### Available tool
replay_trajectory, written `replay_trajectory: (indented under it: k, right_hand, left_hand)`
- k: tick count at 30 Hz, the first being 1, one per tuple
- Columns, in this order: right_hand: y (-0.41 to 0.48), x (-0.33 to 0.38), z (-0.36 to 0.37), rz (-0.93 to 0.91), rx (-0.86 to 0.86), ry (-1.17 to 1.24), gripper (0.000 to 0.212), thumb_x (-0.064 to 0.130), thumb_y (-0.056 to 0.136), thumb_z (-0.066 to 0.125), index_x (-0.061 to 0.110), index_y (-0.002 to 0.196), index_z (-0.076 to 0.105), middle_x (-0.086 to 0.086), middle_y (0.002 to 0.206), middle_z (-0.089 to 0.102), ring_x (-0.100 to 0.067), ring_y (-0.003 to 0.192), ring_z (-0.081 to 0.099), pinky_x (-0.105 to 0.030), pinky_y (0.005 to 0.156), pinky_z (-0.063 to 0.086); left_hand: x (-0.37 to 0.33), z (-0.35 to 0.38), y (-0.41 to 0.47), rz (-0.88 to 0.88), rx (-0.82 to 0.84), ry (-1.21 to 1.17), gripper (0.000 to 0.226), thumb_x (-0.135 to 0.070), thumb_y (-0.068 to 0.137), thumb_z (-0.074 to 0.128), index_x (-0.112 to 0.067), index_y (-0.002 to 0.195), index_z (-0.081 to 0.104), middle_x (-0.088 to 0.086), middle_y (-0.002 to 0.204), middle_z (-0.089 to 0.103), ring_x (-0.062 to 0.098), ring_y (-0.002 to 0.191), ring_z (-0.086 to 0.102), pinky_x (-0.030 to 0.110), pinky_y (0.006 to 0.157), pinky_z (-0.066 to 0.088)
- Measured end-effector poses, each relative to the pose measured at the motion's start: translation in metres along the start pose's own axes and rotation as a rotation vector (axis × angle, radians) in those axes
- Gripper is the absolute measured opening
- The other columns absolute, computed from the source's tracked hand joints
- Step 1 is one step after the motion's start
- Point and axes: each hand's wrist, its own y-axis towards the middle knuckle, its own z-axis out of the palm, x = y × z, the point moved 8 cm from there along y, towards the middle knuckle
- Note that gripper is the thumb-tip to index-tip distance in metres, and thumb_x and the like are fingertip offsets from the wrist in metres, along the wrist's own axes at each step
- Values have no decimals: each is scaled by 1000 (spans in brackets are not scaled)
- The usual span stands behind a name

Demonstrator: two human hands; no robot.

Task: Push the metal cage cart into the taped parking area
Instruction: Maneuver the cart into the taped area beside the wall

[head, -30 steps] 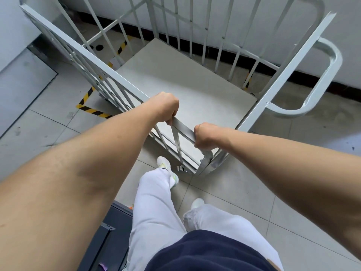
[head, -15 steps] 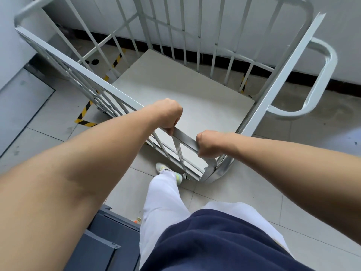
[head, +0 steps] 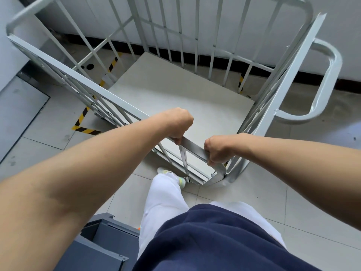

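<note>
Both hands [head: 180, 124] [head: 217, 148] clenched on cage cart [head: 175, 90] rail

Grey barred metal cage cart [head: 195, 98] stands upright over yellow-black floor tape [head: 84, 122].

Glossy painted metal cage cart [head: 109, 96] with matt deck; smooth glazed floor tiles [head: 254, 194].

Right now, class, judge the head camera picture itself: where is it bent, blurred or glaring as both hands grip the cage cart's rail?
Head view: wide-angle bending curves the cage cart's bars and swells the near forearms; light is soft and even, with a faint sheen on the tube handle; left hand and right hand look sharp; top-left corner slightly smeared.
</note>
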Motion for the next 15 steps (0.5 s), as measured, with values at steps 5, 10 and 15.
replay_trajectory:
  k: [5,10,15]
  right_hand:
    - [-3,1,0,15,-46,2,30,28,87,63,6,107,70,-12,102,72,-26,79,58,-26,68,45]
    - [-11,6,-3,8,-138,-26,29,24,86,62,5,107,69,-12,96,69,-27,81,58,-29,76,52]
    - [-10,7,-1,1,-192,-56,23,17,86,56,3,100,69,-13,85,63,-29,78,57,-32,80,56]
  left_hand:
    - [-1,-1,-3,-11,-2,14,32,-18,69,85,-5,96,74,14,93,68,32,89,67,28,63,44]
    - [3,2,-3,-57,-28,8,31,-18,66,87,-9,94,77,11,96,73,30,78,64,28,61,47]
    - [5,2,-4,-103,-47,-24,24,-13,69,83,-13,93,79,8,96,75,27,74,61,21,45,35]
